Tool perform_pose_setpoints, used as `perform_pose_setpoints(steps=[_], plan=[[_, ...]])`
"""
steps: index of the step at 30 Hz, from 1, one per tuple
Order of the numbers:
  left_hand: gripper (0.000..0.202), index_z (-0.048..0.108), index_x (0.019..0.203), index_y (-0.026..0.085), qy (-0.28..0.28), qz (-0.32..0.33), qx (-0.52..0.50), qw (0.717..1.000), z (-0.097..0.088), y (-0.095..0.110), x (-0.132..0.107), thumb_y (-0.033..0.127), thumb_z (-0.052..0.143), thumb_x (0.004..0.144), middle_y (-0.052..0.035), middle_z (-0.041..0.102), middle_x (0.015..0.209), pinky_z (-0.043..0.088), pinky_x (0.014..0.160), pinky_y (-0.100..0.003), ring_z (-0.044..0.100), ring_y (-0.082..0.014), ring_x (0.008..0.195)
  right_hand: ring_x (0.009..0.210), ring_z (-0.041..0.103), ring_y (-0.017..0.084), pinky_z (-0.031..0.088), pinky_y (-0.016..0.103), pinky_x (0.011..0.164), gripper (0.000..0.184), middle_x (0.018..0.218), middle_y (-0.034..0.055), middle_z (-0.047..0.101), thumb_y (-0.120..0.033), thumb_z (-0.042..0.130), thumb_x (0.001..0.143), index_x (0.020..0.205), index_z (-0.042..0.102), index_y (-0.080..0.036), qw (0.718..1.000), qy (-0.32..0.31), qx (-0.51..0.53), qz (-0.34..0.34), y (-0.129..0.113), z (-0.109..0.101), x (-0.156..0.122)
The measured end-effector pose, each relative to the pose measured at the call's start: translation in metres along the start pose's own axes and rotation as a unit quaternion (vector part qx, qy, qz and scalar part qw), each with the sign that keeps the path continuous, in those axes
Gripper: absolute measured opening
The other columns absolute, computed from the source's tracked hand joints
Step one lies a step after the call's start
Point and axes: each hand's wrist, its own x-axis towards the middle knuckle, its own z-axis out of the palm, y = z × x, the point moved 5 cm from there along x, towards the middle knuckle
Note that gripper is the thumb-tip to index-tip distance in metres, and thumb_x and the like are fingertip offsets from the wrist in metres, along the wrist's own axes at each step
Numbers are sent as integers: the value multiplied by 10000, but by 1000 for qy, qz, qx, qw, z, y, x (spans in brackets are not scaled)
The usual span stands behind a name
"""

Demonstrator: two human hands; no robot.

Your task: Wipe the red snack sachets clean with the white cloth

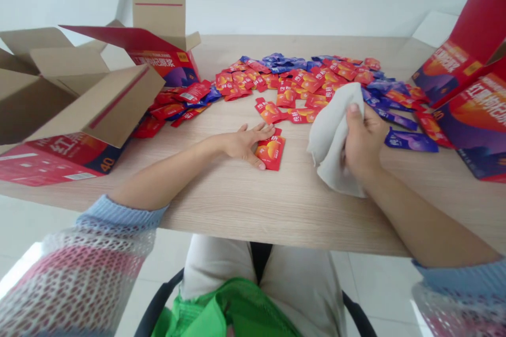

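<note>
My left hand (245,143) lies on the wooden table (245,205), thumb and fingers closed on a small stack of red packets (271,151). My right hand (361,139) is closed around the mouth of a white cloth bag (330,136), holding it upright on the table a little to the right of the packets. Many more red and blue packets (300,81) lie scattered across the table beyond both hands.
Open cardboard boxes with red and blue printing stand at the left (79,110) and back left (166,47). Two more red boxes (470,84) stand at the right edge. A green bag (233,310) rests on my lap below the table's front edge.
</note>
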Motion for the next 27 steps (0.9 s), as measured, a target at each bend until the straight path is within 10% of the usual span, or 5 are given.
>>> perform_pose_setpoints(steps=[6, 14, 22, 27], plan=[[1132, 72, 1547, 278, 60, -13, 18, 998, 5, 4, 2, 694, 658, 672, -77, 38, 1613, -66, 1105, -614, -94, -316, 1464, 943, 658, 229, 509, 379, 832, 348, 1050, 56, 715, -361, 476, 936, 1192, 649, -200, 970, -175, -127, -108, -10, 43, -32], [1180, 153, 1537, 297, 66, -43, 45, 996, 7, 7, 6, 725, 695, 580, -92, 74, 1614, -42, 1117, -601, 12, -345, 1465, 1419, 300, 258, 312, 471, 1139, 538, 1474, 85, 447, -304, 539, 878, 1400, 485, -184, 837, -457, -191, -234, -18, 83, -73], [1201, 117, 1542, 288, 59, -86, 76, 992, 5, 10, 8, 700, 692, 572, -82, 30, 1617, 5, 1125, -586, -20, -310, 1472, 1348, 425, 257, 268, 521, 1151, 557, 1321, 54, 601, -79, 511, 741, 1272, 618, -213, 802, -533, -110, -247, -30, 76, -79], [1185, 99, 1540, 324, 61, -81, 95, 990, 7, 9, 11, 676, 698, 581, -67, 22, 1619, 31, 1109, -616, -11, -336, 1468, 1066, 664, 194, 262, 462, 1161, 468, 1040, -17, 742, -53, 472, 686, 985, 757, -273, 826, -552, -6, -110, -24, 72, -71]])
